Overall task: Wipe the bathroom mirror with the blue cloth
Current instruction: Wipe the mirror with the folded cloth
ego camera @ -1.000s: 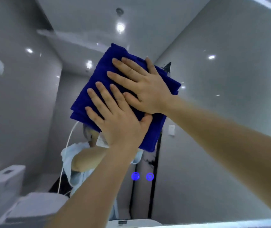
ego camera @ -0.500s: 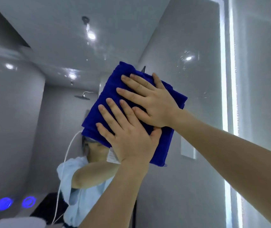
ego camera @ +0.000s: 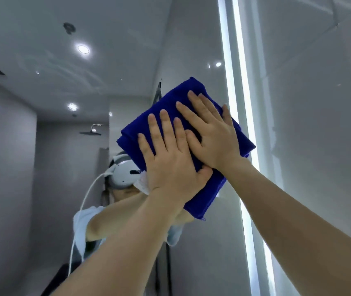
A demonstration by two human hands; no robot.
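While my left fingers (ego camera: 163, 129) and right fingers (ego camera: 193, 114) lie straight and fanned out, with nothing curled and nothing pinched, I press them flat onto the folded, deep-blue terry cloth (ego camera: 140, 135). The flat spread looks like the point of it: it puts weight over a wide patch of the cloth rather than one fingertip's worth.

My left hand (ego camera: 170, 165) covers the lower middle, its thumb reaching under the heel of my right hand (ego camera: 213, 137), which sits higher and to the right. The two touch, side by side, and I'd say that keeps the folded layers from sliding apart.

The cloth is sandwiched between my palms and the glass of the large frameless bathroom mirror (ego camera: 191, 253). It is tilted like a diamond, high up, and its right corner reaches the lit white vertical strip (ego camera: 242, 82) by the edge.

The count: two hands, both on the job, one cloth, one mirror. In the reflection, one white headset (ego camera: 123, 171) and one round shower head (ego camera: 90, 131).
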